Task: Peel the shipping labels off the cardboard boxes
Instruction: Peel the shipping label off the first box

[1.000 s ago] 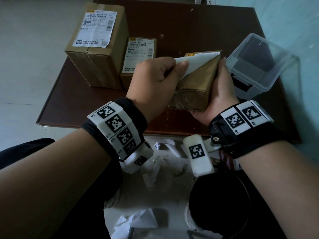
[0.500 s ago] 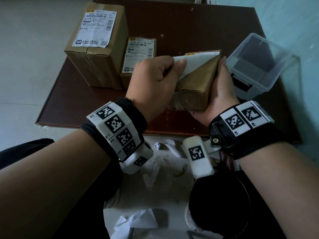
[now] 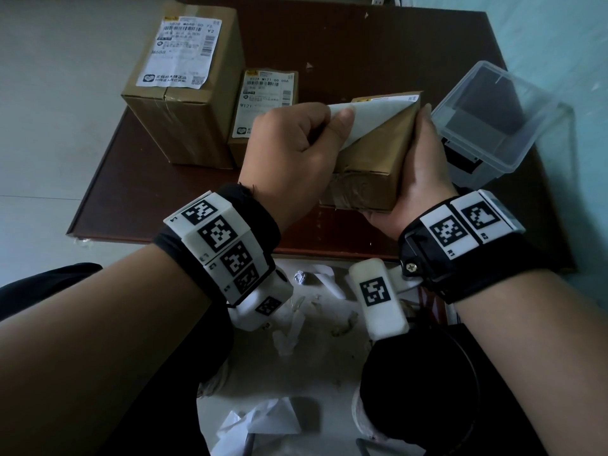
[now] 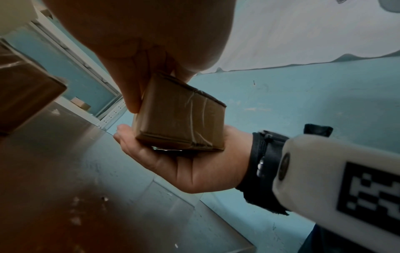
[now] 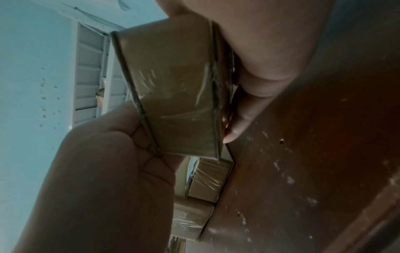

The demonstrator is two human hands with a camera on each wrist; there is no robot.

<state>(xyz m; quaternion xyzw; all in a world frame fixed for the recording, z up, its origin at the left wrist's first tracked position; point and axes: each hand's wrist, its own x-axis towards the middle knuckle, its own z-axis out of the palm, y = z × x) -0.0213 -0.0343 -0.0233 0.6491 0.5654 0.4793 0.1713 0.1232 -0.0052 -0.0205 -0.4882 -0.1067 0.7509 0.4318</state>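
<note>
A small taped cardboard box (image 3: 371,166) is held above the brown table (image 3: 197,192), tilted. My right hand (image 3: 418,169) grips it from the right side and underneath (image 4: 179,167). My left hand (image 3: 296,153) pinches the lifted corner of the white shipping label (image 3: 371,116) between thumb and forefinger; the label is peeled back from the near left, its far edge still stuck along the box top. The wrist views show the box's taped sides (image 4: 181,119) (image 5: 177,89), not the label.
Two other boxes stand at the table's far left, a large one (image 3: 184,103) and a smaller one (image 3: 263,103), each with a label on top. A clear plastic tub (image 3: 493,123) sits at the right. Crumpled paper scraps (image 3: 296,311) lie on the floor below.
The label's free part is slightly larger as my left hand has pulled it a little leftward. The box and right hand have hardly moved.
</note>
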